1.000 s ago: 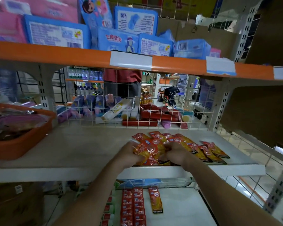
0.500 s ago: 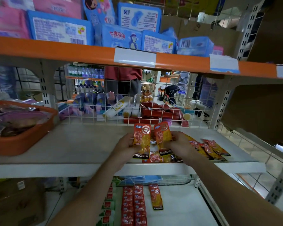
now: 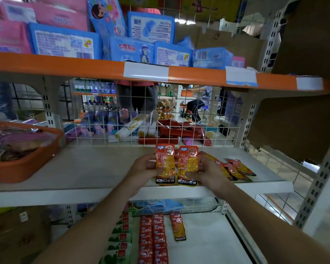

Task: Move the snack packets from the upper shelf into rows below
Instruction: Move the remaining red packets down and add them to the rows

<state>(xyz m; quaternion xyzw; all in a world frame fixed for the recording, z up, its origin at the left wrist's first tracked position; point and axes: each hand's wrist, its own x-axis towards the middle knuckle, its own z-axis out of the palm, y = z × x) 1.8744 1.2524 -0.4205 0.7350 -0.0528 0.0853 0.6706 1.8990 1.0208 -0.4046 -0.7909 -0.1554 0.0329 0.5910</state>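
Here, left hand (image 3: 144, 167), right hand (image 3: 208, 171) grip KONCHEW packets (image 3: 176, 165).

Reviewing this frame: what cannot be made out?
Head view: how many orange KONCHEW snack packets the left hand and right hand hold; front ones hide any behind.
Head view: red packet rows on white lower shelf; bottom edge cuts them off.
Head view: orange plastic basket contents, blurred.
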